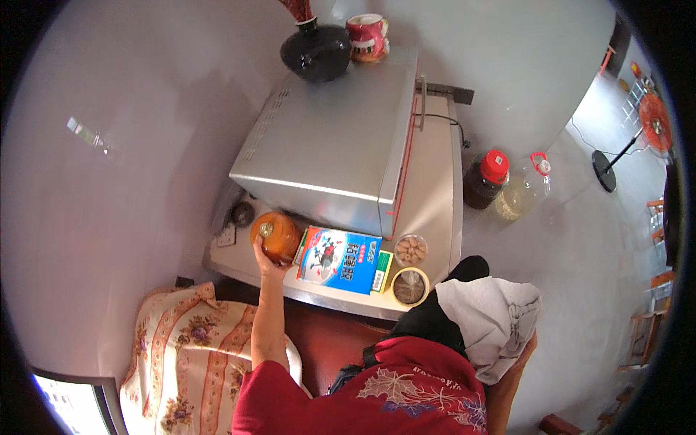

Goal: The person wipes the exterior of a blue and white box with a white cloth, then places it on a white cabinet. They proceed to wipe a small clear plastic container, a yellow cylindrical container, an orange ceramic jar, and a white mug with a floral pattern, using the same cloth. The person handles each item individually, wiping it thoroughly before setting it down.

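My left hand (269,262) reaches to the counter's near left corner. Its fingers curl against the near side of a round orange container (283,239) with a small gold knob on top. To its right lies a blue and white box (341,259) with an insect picture, over a green and yellow packet (382,272). A light grey cloth (493,319) hangs bunched at my right side. My right hand (531,349) holds it, its fingers mostly hidden by the cloth.
A silver oven-like appliance (326,138) fills the counter (428,185), with a black vase (316,52) and red mug (368,38) on it. A clear tub of nuts (411,250) and yellow-rimmed tub (425,274) stand near the front edge. Two jugs and an orange fan (655,122) are at right.
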Demonstrator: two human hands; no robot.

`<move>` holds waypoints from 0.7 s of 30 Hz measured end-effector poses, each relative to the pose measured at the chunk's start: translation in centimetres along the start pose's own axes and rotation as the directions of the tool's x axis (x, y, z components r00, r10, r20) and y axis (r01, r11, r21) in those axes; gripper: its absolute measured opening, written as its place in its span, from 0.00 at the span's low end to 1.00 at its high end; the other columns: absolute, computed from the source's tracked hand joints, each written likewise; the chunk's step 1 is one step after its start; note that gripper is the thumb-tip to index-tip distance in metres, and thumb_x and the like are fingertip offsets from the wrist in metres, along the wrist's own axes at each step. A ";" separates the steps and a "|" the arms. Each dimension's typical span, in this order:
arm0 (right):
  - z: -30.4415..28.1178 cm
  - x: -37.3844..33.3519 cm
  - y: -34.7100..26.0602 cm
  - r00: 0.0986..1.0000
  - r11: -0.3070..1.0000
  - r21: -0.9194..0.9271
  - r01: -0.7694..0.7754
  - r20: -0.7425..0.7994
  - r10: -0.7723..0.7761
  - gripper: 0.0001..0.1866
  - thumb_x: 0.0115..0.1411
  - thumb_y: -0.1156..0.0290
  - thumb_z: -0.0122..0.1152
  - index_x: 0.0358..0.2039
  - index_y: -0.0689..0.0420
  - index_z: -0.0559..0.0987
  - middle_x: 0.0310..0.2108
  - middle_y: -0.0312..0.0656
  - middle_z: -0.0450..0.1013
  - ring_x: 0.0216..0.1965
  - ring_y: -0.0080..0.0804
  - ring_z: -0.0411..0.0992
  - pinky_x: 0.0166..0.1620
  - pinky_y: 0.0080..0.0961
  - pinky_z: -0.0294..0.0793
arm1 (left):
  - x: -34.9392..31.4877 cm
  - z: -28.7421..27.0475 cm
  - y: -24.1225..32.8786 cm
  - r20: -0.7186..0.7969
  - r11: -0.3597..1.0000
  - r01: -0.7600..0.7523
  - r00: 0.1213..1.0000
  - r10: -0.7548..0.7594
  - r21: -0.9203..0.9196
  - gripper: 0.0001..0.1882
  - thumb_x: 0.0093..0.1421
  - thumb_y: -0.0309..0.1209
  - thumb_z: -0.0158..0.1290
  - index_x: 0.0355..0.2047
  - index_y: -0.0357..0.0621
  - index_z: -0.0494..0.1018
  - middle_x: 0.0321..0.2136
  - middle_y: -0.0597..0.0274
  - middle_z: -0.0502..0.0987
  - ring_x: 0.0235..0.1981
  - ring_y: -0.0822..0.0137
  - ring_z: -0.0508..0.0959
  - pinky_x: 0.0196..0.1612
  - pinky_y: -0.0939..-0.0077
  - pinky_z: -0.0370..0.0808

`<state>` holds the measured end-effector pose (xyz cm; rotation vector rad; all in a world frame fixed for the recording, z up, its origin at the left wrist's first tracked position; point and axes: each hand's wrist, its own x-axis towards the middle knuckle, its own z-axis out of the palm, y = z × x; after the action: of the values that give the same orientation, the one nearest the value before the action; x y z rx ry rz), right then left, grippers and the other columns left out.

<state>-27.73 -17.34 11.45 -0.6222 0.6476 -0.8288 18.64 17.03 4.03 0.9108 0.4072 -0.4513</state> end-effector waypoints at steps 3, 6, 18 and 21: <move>0.6 0.1 0.1 1.000 0.999 0.038 -0.003 0.019 0.002 0.25 0.64 0.56 0.40 0.54 0.61 0.67 0.51 0.47 0.68 0.50 0.39 0.68 0.53 0.37 0.68 | 1.6 -2.6 -0.2 0.077 0.998 -0.020 0.997 0.024 -0.052 0.39 0.46 0.60 0.50 0.57 0.56 0.61 0.55 0.59 0.64 0.53 0.52 0.67 0.49 0.46 0.67; 0.9 0.1 0.0 1.000 0.997 0.074 0.007 0.018 -0.008 0.26 0.64 0.56 0.40 0.54 0.61 0.67 0.52 0.47 0.68 0.50 0.40 0.68 0.54 0.37 0.67 | 1.2 -1.8 -0.4 0.039 0.999 0.001 0.999 0.000 -0.036 0.42 0.45 0.60 0.50 0.59 0.56 0.58 0.58 0.57 0.59 0.57 0.50 0.62 0.52 0.42 0.62; 2.6 2.7 -1.8 0.990 0.991 0.128 0.041 0.129 -0.057 0.27 0.63 0.55 0.39 0.55 0.61 0.67 0.53 0.49 0.67 0.52 0.44 0.67 0.57 0.39 0.64 | -0.6 1.9 3.8 -0.122 0.197 -0.307 0.247 0.961 0.931 0.35 0.57 0.54 0.50 0.54 0.40 0.61 0.54 0.54 0.59 0.49 0.58 0.64 0.50 0.65 0.65; 3.1 4.0 -2.1 0.988 0.989 0.144 0.021 0.149 -0.043 0.28 0.63 0.54 0.39 0.55 0.61 0.66 0.53 0.50 0.67 0.53 0.45 0.66 0.58 0.40 0.63 | -4.2 12.8 5.3 0.218 0.058 -0.794 0.235 0.947 0.605 0.25 0.61 0.41 0.51 0.53 0.39 0.62 0.49 0.57 0.63 0.44 0.63 0.68 0.47 0.71 0.66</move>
<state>-24.40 -21.01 13.89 -0.5609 0.4372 -0.8411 19.78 10.18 16.69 1.7003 -0.2116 0.8266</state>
